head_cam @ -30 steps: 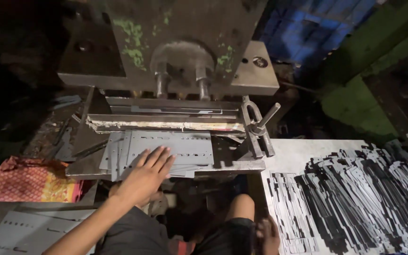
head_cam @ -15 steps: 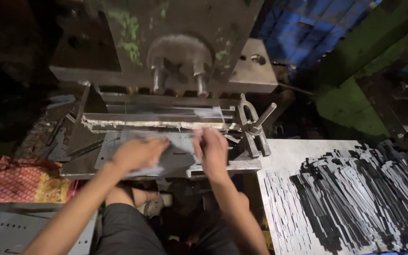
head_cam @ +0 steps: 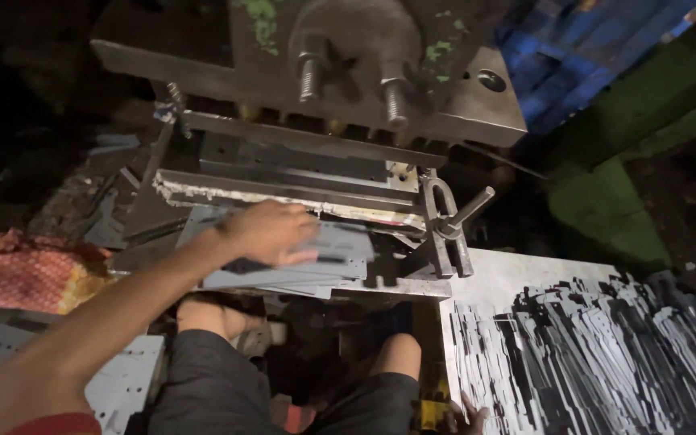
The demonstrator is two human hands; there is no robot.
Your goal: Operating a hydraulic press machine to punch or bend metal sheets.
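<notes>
While the left hand (head_cam: 271,232) lies flat, grip open, the metal sheet (head_cam: 328,254) sits beneath it.

The press bed (head_cam: 412,287) at centre frame carries a stack of grey metal sheets (head_cam: 340,250). At lower right, a pale desk (head_cam: 517,278) holds a heap of thin dark metal strips (head_cam: 606,362).
</notes>
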